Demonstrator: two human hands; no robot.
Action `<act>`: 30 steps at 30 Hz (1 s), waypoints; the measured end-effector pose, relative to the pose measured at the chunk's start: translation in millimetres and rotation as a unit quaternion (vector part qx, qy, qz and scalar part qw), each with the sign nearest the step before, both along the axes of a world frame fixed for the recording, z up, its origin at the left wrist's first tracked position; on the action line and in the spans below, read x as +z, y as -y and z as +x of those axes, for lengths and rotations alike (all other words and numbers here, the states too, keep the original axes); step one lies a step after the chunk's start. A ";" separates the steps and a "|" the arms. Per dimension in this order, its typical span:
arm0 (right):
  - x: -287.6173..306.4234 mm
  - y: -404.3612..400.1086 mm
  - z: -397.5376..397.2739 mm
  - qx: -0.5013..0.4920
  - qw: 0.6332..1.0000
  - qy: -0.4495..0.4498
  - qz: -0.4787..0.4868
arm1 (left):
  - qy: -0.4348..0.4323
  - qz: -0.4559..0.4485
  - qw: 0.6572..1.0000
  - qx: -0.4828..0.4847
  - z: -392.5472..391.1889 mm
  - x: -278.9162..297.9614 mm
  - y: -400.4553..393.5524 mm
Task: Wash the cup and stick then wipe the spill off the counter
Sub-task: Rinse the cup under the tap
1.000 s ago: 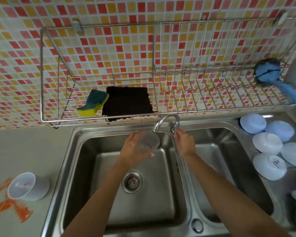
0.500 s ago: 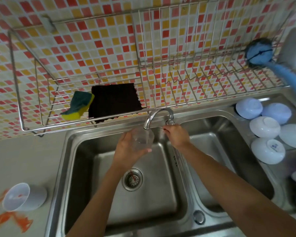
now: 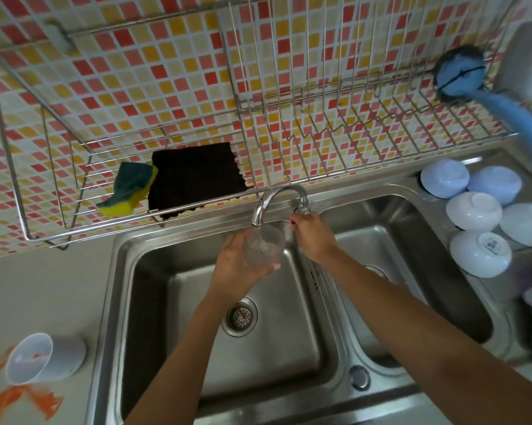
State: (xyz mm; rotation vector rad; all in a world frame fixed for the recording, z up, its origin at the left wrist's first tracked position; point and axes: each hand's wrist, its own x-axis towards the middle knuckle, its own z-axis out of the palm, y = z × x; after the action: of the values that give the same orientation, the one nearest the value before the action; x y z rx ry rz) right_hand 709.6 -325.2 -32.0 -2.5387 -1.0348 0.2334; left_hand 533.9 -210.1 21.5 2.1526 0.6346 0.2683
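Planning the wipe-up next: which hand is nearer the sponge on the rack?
Left. The left hand holds the clear cup under the tap, below and right of the sponge. The right hand is farther right, at the tap's handle.

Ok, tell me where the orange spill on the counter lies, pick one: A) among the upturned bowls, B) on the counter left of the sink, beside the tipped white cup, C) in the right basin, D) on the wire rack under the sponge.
B: the orange spill streaks the counter left of the sink, beside the tipped white cup.
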 end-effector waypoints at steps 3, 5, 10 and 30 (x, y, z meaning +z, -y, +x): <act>-4.2 1.6 0.8 0.009 1.000 0.002 0.015 | -0.014 0.014 1.000 -0.017 -2.5 -3.2 4.7; -7.5 2.9 1.3 -0.005 0.999 -0.001 0.031 | -0.003 0.006 1.000 -0.006 -2.4 -5.0 5.2; -13.6 14.4 7.4 -0.080 0.992 -0.032 0.091 | 0.001 -0.002 1.000 -0.007 -0.7 -7.0 8.8; -57.5 63.4 -52.8 -0.159 0.977 -0.017 0.144 | 0.050 0.018 0.996 0.073 12.5 -1.0 4.2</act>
State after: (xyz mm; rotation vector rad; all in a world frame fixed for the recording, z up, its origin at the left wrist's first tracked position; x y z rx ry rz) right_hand 656.9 -388.6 -89.6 -2.3775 -0.5872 0.0324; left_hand 546.4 -214.3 20.5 2.1146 0.7355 0.4681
